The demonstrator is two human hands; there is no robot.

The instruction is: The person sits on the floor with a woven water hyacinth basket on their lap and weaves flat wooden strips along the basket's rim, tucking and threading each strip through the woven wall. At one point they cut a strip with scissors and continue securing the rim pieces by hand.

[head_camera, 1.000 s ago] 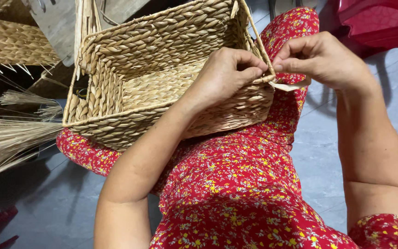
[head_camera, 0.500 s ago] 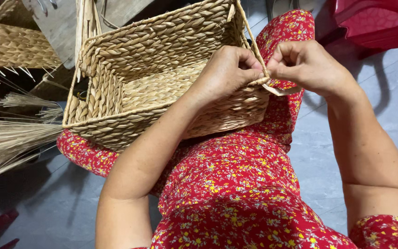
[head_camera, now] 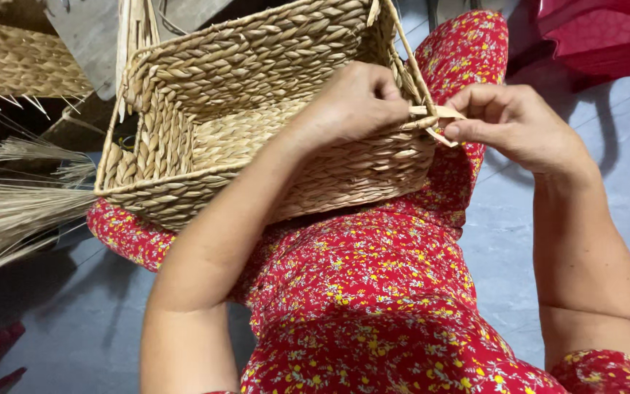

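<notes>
Head view. A rectangular woven basket [head_camera: 257, 117] rests tilted on the person's lap, over a red floral dress [head_camera: 373, 292], its open mouth facing the camera. The left hand [head_camera: 355, 98] is closed over the basket's near right rim, fingers curled into the corner. The right hand [head_camera: 515, 124] lies just outside that corner, thumb and forefinger pinched on a flat straw strand [head_camera: 439, 113] that projects from the rim edge. Left of the basket, loose dried fibres [head_camera: 16, 211] and a second woven piece [head_camera: 16, 58] crowd the floor. To the right, bare grey floor [head_camera: 504, 241] lies open beside the leg; a red plastic object [head_camera: 599, 36] occupies the upper right corner.
</notes>
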